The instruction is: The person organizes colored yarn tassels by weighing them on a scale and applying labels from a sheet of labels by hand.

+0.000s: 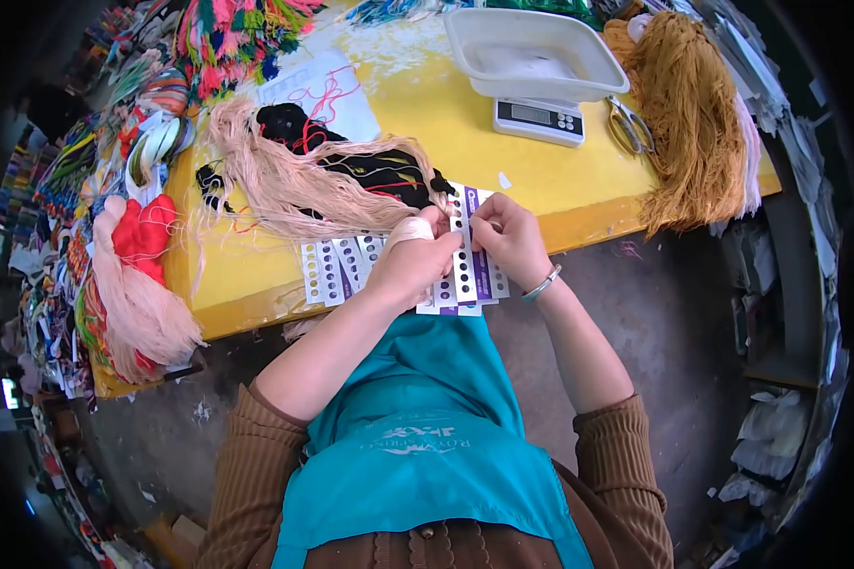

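My left hand (pixel 413 258), with a white wrap on one finger, is closed on a white and purple card with a row of punched holes (pixel 463 248). At the card's right edge, my right hand (pixel 514 242) is pinched; whatever lies between its fingertips is too small to make out. Pale pink thread (pixel 275 185) stretches across the table to the card's upper end beside my left fingers. Black thread (pixel 365 171) lies among the pink strands. More punched cards (pixel 337 266) lie under and beside my left hand at the table edge.
On the yellow table (pixel 399 95) a white plastic tub (pixel 531 85) sits on a digital scale (pixel 538 121). Scissors (pixel 628 125) lie to its right, beside a golden-brown thread hank (pixel 683 114). Red thread (pixel 147 228) and a pink hank (pixel 142 294) hang over the left edge.
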Available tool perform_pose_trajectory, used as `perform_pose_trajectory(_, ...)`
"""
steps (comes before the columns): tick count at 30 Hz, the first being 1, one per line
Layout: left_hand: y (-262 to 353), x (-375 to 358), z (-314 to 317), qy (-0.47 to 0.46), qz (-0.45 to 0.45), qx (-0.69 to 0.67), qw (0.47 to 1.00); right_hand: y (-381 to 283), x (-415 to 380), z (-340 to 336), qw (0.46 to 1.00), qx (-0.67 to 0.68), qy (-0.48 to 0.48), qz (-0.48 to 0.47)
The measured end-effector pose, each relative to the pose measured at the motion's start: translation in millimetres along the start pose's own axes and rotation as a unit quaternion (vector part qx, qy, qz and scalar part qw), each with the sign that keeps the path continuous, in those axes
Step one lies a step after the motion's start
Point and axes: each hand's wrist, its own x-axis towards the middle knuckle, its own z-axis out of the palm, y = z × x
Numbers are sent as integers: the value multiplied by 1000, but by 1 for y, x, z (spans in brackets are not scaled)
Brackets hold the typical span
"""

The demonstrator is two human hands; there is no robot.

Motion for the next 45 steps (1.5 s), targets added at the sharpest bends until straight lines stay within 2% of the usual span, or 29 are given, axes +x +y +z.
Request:
perform_pose_trajectory(2, 0, 0, -8, -2, -22, 22, 1000, -1, 0, 3, 997, -80, 4, -23)
perform_pose_trajectory(5, -5, 3, -19, -28, -38, -22, 999, -4, -1, 7, 994, -101, -7, -29)
perform_pose_trajectory(8, -3, 2, -20, -31, -32, -25, 999, 0, -1, 8, 991, -111, -10, -68)
perform_pose_trajectory(12, -1, 3, -19, -5, -23, -17, 1000, -3, 0, 10, 996, -76, -14, -51)
perform_pose_trajectory(14, -6, 8, -24, 18, 2, 76, 997, 1, 4, 11, 998, -52, -27, -23)
perform_pose_trajectory(15, -10, 12, -29, 18, 2, 75, 997, 2, 5, 11, 998, -53, -27, -22)
perform_pose_trajectory(17, -12, 14, -40, 44, 106, 202, 973, 1, 7, 11, 991, -118, -56, -5)
perform_pose_trajectory(19, -10, 8, -47, 62, 92, 154, 982, 0, 7, 15, 992, -120, -40, -23)
perform_pose_trajectory(21, 2, -3, -49, 6, 27, 75, 997, -12, 8, 18, 970, -240, -37, -29)
perform_pose_trajectory(24, 6, -11, -42, -80, -54, -22, 995, -14, 10, 22, 949, -313, -32, -4)
perform_pose_trajectory(25, 11, -14, -39, -100, -63, -41, 992, -16, 11, 22, 954, -299, -33, 17)
perform_pose_trajectory(27, 7, -6, -37, -94, -52, -63, 992, 0, 16, 19, 985, -175, -5, -7)
perform_pose_trajectory(28, 8, -2, -35, -70, -56, -38, 995, 4, 18, 17, 997, -73, -22, 26)
perform_pose_trajectory(30, 13, 4, -24, -28, 9, 135, 990, 1, 17, 11, 997, -61, -46, 15)
perform_pose_trajectory(31, 15, 4, -24, -31, 35, 303, 952, -1, 15, 7, 997, -19, -76, 8)
perform_pose_trajectory(33, 15, 6, -24, -55, 43, 336, 939, -7, 14, 7, 995, 34, -94, 32)
perform_pose_trajectory(35, 13, 6, -22, -51, 54, 324, 943, -9, 12, 9, 994, 46, -94, 31)
perform_pose_trajectory(37, 13, 12, -28, -53, 29, 176, 983, -9, 13, 9, 996, -1, -79, 51)
perform_pose_trajectory(38, 16, 12, -39, -67, -87, -82, 991, -17, 14, 11, 995, -9, -69, 74)
perform_pose_trajectory(40, 14, 2, -68, -83, -78, -193, 975, -18, 16, 11, 993, -24, -69, 97)
perform_pose_trajectory(41, 18, -6, -82, -106, -85, -183, 974, -15, 16, 10, 991, -4, -67, 115)
perform_pose_trajectory(43, 21, -28, -101, -120, -114, -138, 976, -21, 13, 11, 988, -45, -90, 120)
perform_pose_trajectory(44, 23, -34, -113, -134, -130, -200, 962, -19, 15, 13, 988, -53, -92, 111)
perform_pose_trajectory(45, 25, -33, -122, -140, -105, -157, 972, -19, 17, 13, 989, -49, -87, 107)
